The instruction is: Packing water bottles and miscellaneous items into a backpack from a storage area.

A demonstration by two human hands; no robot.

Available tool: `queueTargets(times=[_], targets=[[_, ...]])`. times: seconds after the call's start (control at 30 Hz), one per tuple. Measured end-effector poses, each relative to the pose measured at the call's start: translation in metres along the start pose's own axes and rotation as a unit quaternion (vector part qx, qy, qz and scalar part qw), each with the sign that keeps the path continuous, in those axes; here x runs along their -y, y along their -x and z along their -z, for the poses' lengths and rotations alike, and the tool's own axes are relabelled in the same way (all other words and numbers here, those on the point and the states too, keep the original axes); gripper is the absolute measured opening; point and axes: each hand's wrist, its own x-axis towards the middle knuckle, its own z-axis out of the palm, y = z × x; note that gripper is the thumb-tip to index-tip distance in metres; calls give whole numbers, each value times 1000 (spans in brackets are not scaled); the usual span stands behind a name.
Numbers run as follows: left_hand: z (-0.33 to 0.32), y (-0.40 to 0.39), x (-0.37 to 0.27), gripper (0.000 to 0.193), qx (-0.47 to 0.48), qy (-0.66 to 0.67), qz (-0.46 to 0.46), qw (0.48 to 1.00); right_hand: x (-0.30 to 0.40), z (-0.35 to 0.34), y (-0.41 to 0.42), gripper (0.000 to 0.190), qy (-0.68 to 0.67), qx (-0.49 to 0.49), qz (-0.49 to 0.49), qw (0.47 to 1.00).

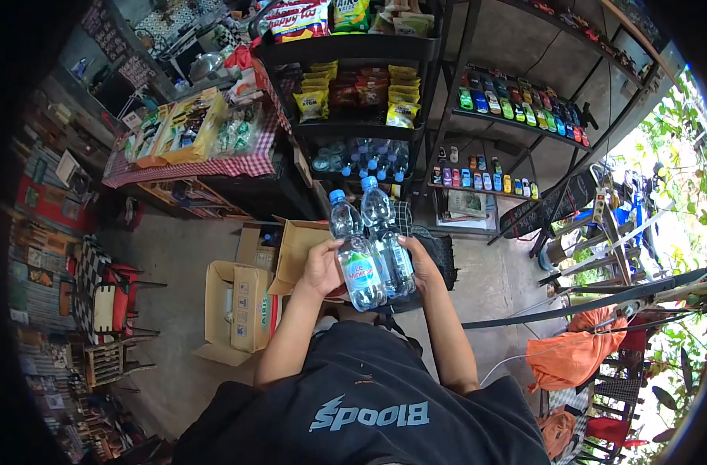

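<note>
Two clear plastic water bottles with blue caps are held side by side in front of me, tilted a little to the left. My left hand (324, 268) grips the outer side of the left water bottle (359, 273), whose printed label faces up. Against the right side of the right water bottle (393, 258) my right hand (421, 261) is closed. The two bottles touch along their length. Beyond them, more blue-capped bottles (379, 160) stand on the bottom tier of a black snack rack (353, 49).
Open cardboard boxes (217, 302) lie on the concrete floor to the left. A table with a red checked cloth (243, 163) bears trays of sachets. On the right, a metal shelf (504, 119) carries rows of toy cars. Chairs (118, 302) stand far left.
</note>
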Motion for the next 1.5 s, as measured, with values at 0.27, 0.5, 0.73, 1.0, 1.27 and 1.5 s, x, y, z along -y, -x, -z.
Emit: queueTargets(times=[0.27, 0.5, 0.73, 1.0, 1.27, 1.5], targets=[[16, -5, -7, 54, -14, -77, -59, 995, 8, -42, -8, 35, 56, 35, 37, 997], [12, 5, -29, 65, -46, -34, -123, 991, 13, -81, -17, 37, 229, 23, 104, 968], [38, -2, -45, 77, 41, -22, -56, 997, -10, -91, -35, 26, 274, -15, 225, 935], [20, 3, -58, 76, 80, 37, -43, 995, -13, -104, -34, 23, 235, -49, 253, 937], [39, -6, -52, 68, 14, 28, -39, 999, 14, -110, -23, 44, 440, -21, 321, 838], [41, -12, -49, 64, 87, 131, -14, 988, 6, -140, 38, 73, 748, 63, 366, 550]])
